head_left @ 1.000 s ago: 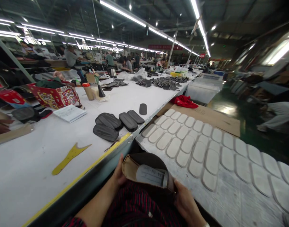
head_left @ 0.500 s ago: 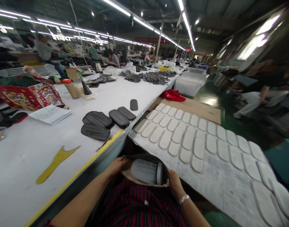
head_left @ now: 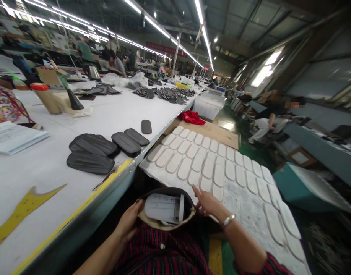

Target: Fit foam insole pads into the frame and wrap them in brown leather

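In my lap is a dark bag-like piece (head_left: 170, 228) with a tan inner side, its mouth facing up. Inside it lies a whitish rounded plate (head_left: 160, 207) with handwriting on it and an upright white edge at its right end. My left hand (head_left: 131, 218) is closed on the left rim of the piece. My right hand (head_left: 207, 201), fingers apart, is beside the right rim and holds nothing; whether a fingertip still touches the rim I cannot tell. Beyond it, pale rounded pads (head_left: 219, 175) lie in rows on a grey board (head_left: 241, 208).
On the white table (head_left: 106, 114) to the left are dark rounded pads (head_left: 91, 162), a yellow template (head_left: 26, 210) and a jar with a red lid (head_left: 46, 98). A red cloth (head_left: 192, 117) lies on cardboard (head_left: 218, 133). Co-workers sit farther off; a teal bin (head_left: 304, 187) stands right.
My right hand has let go of the right rim and moved up, its fingers spreading. My left hand keeps its hold. The view has turned to the right.
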Action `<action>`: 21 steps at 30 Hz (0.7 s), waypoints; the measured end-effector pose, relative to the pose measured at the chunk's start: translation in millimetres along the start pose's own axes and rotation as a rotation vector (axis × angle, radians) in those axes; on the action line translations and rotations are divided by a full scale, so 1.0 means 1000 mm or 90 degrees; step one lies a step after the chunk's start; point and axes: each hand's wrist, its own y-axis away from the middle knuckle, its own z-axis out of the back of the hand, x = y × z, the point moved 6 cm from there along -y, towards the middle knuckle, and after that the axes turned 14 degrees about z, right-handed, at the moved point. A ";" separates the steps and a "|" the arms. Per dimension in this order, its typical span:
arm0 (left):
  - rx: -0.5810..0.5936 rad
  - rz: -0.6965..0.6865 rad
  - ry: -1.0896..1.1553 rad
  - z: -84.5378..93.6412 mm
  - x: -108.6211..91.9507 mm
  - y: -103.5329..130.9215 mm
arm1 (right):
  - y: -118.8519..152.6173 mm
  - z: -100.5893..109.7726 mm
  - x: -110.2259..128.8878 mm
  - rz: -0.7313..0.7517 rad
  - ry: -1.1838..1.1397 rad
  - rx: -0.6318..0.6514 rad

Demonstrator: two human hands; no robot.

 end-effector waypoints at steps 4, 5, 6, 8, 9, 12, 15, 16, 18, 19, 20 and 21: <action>0.010 0.001 -0.013 0.000 0.002 -0.007 | 0.021 -0.016 0.024 -0.066 0.034 0.290; 0.009 -0.002 -0.024 0.000 0.002 -0.008 | 0.023 -0.023 0.032 -0.055 0.051 0.327; 0.008 -0.009 -0.038 0.000 0.002 -0.008 | 0.022 -0.030 0.039 -0.044 0.070 0.352; 0.001 -0.037 -0.086 -0.001 0.000 -0.009 | 0.017 -0.041 0.050 -0.027 0.114 0.359; -0.011 -0.060 -0.126 0.000 -0.003 -0.009 | 0.014 -0.044 0.053 -0.019 0.128 0.347; -0.065 -0.151 -0.308 -0.001 -0.013 -0.008 | 0.008 -0.045 0.047 -0.023 0.110 0.322; -0.064 -0.227 -0.524 -0.009 -0.021 -0.005 | 0.015 -0.038 0.014 -0.037 0.035 0.283; -0.062 -0.245 -0.590 -0.012 -0.023 -0.003 | 0.020 -0.036 -0.002 -0.052 0.005 0.264; -0.072 -0.269 -0.715 -0.017 -0.028 0.000 | 0.031 -0.037 -0.035 -0.117 -0.062 0.235; -0.086 -0.270 -0.775 -0.018 -0.030 0.002 | 0.036 -0.039 -0.047 -0.137 -0.098 0.221; -0.107 -0.269 -0.833 -0.020 -0.033 0.002 | 0.039 -0.041 -0.055 -0.151 -0.104 0.202; -0.129 -0.273 -0.888 -0.023 -0.037 0.003 | 0.039 -0.041 -0.057 -0.136 -0.079 0.176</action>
